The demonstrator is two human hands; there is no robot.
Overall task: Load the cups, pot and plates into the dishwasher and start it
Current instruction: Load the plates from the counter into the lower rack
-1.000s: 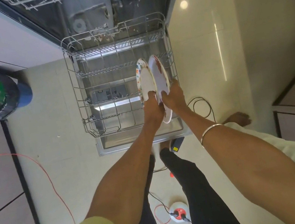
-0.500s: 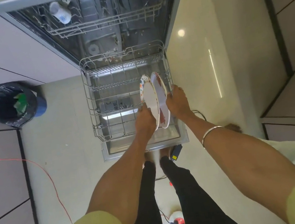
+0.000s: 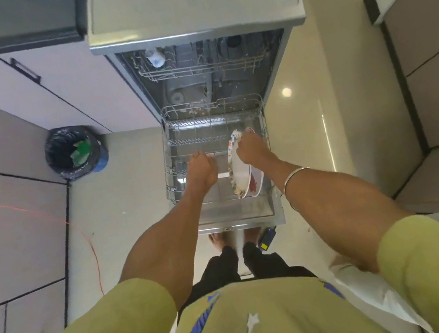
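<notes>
- Head view: right hand (image 3: pixel 252 149) sits on top rim of the two plates (image 3: pixel 240 174), fingers curled over the edge, seemingly gripping them; plates stand on edge, touching each other, at right side of the pulled-out lower rack (image 3: pixel 172 174).
- Left hand (image 3: pixel 201 169) hovers over rack middle, well left of the plates, fingers curled into a loose fist, nothing in it; can't tell if it touches the rack wire.
- Step, my read: seating the plates in the lower rack. Near plate has a coloured patterned rim, far plate shows red smears.
- Next move likely calls for: drop plates fully between the tines so they stay upright, let go with the right hand, then fetch whatever is left to load.
- Risk guess: plates lean on each other and could tip when released if they share one slot; slot itself too small to see.
- Outward: dishwasher (image 3: pixel 196 23) open, door (image 3: pixel 238 215) down flat, lower rack resting out over it.
- Upper rack (image 3: pixel 200 67) inside holds one white cup (image 3: pixel 155 58) at left; a dark round item at right, possibly the pot, too dim to tell.
- Bin (image 3: pixel 75 152) with black liner on floor to the left, red cable (image 3: pixel 91 247) along floor.
- Not started yet, judging by the open door.
</notes>
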